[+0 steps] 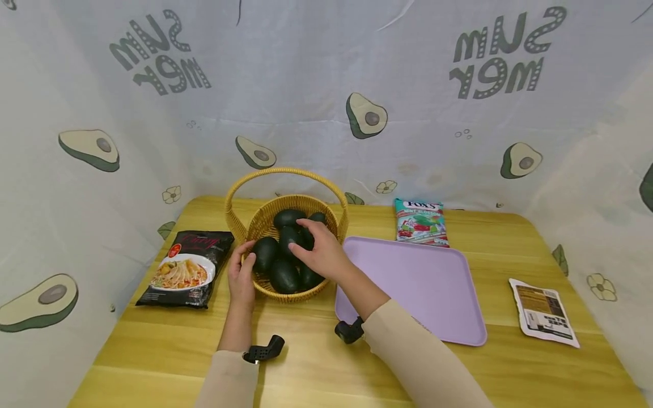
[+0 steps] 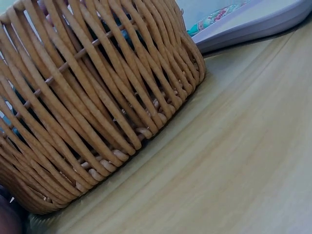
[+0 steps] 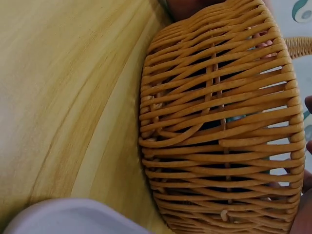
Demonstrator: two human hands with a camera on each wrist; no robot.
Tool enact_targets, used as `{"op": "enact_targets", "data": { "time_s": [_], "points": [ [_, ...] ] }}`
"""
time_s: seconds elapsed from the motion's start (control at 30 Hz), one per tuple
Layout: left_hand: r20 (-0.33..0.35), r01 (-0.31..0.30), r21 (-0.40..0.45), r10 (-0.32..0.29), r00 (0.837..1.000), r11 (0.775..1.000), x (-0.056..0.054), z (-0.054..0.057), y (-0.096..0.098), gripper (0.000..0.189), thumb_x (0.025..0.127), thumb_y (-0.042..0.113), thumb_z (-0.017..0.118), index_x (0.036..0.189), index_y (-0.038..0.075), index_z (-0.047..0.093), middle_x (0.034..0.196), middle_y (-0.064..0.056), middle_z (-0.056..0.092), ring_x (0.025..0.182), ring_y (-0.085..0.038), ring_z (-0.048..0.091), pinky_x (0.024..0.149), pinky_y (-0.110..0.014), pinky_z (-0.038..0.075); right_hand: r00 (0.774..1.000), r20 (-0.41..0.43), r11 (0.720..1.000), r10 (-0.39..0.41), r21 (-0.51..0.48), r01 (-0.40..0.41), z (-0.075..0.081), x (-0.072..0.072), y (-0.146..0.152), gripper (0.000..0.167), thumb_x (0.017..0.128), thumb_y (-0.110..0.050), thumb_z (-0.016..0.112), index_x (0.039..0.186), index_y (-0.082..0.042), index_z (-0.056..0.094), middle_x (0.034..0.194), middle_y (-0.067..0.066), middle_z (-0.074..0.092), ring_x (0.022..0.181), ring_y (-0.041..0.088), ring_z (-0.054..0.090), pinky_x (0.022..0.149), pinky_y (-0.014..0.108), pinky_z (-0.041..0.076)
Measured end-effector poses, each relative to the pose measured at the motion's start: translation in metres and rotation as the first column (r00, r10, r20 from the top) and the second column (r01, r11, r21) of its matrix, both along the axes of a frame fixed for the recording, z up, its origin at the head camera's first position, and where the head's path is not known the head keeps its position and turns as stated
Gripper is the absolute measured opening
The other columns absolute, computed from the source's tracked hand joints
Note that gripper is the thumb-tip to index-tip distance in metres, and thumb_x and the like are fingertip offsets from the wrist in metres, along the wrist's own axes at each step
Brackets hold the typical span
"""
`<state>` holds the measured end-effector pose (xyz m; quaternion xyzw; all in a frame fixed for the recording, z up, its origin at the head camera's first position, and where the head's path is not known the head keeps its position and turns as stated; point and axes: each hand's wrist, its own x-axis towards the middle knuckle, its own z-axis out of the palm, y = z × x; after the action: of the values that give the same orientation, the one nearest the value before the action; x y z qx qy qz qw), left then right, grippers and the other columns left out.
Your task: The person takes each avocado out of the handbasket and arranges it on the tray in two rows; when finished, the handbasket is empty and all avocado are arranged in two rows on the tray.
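Several dark green avocados (image 1: 284,276) lie in a round yellow wicker basket (image 1: 289,297) with a tall arched handle. At the basket's left rim my left hand (image 1: 242,286) holds the side, its thumb and fingertips close against the leftmost avocado. My right hand (image 1: 323,251) reaches over the right rim, thumb and fingers spread around an avocado in the middle of the pile. Part of that pile is hidden under the right hand. Both wrist views are filled mostly by the basket's woven wall (image 2: 87,92), with dark shapes behind its gaps.
Left of the basket lies a black noodle packet (image 1: 189,269). A lilac tray (image 1: 408,283) is on the right, close to the basket. Behind it is a Fox's candy bag (image 1: 421,222); farther right is a white-and-brown pouch (image 1: 543,313). Printed curtains (image 1: 316,85) enclose the wooden table (image 1: 306,362).
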<state>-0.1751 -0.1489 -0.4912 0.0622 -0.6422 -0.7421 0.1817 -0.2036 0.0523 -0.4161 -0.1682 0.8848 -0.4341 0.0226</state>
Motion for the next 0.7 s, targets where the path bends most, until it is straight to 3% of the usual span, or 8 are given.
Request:
{"op": "enact_targets", "data": {
  "time_s": [0.23, 0.47, 0.7],
  "points": [
    [0.0, -0.002, -0.002, 0.002, 1.0, 1.0, 0.001, -0.001, 0.001, 0.035, 0.103, 0.009, 0.047, 0.134, -0.004, 0.058, 0.126, 0.011, 0.06, 0.128, -0.007, 0.047, 0.104, -0.018, 0.036, 0.998, 0.051, 0.999, -0.042, 0.014, 0.041, -0.003, -0.007, -0.006, 0.069, 0.093, -0.04, 0.073, 0.152, -0.017, 0.046, 0.149, 0.009, 0.053, 0.134, 0.031, 0.055, 0.109, 0.049, 0.047],
    [0.001, 0.015, 0.02, -0.015, 1.0, 1.0, 0.001, 0.001, 0.0, 0.036, 0.104, 0.008, 0.045, 0.136, -0.004, 0.056, 0.142, -0.012, 0.054, 0.13, -0.007, 0.045, 0.102, -0.017, 0.038, 0.994, 0.106, 0.997, -0.032, 0.07, 0.025, -0.006, -0.014, -0.016, 0.074, 0.092, -0.043, 0.073, 0.155, -0.018, 0.042, 0.156, 0.009, 0.048, 0.135, 0.032, 0.056, 0.109, 0.05, 0.048],
    [-0.001, 0.031, 0.022, -0.031, 1.0, 0.999, 0.003, 0.0, 0.002, 0.037, 0.104, 0.008, 0.044, 0.137, -0.006, 0.054, 0.143, -0.013, 0.053, 0.131, -0.007, 0.045, 0.101, -0.017, 0.04, 0.98, 0.197, 0.995, -0.016, 0.098, -0.003, -0.013, -0.02, -0.023, 0.075, 0.094, -0.04, 0.072, 0.157, -0.017, 0.04, 0.161, 0.012, 0.042, 0.145, 0.034, 0.044, 0.117, 0.053, 0.039]
  ]
}}
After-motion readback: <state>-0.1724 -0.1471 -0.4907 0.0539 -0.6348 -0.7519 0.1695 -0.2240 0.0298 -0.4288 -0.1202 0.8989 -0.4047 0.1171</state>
